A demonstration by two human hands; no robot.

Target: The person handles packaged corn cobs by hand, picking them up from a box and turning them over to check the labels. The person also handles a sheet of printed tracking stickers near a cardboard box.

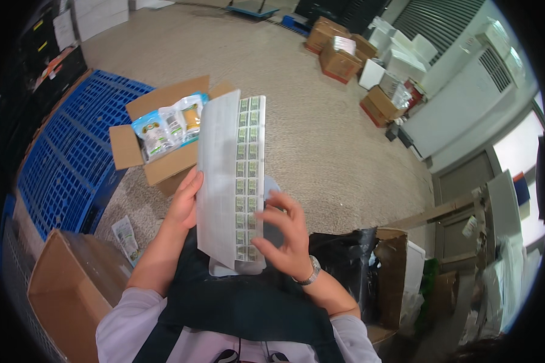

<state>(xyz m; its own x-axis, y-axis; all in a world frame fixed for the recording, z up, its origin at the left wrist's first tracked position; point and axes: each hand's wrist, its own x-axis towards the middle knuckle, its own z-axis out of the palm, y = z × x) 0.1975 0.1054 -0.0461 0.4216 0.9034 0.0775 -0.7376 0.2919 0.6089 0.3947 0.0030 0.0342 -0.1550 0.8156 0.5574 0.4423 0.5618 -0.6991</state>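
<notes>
My left hand (189,195) grips the left edge of a stack of label sheets (250,181), held upright before my lap. White backing paper (218,181) covers the left part of the stack, and two columns of small green-and-white labels show along its right side. My right hand (286,224), slightly blurred, hovers at the right edge with thumb and fingers apart; whether a fingertip touches the labels I cannot tell. Behind the sheets, on the left, an open cardboard box (170,171) holds several blue-and-white plastic pouches (154,136).
A blue plastic pallet (72,145) lies at the left. One pouch (126,238) is on the floor beside an empty cardboard box (68,290). At my right stands a carton with a black plastic bag (345,263). More cartons (340,59) and white foam boxes (404,63) are farther back.
</notes>
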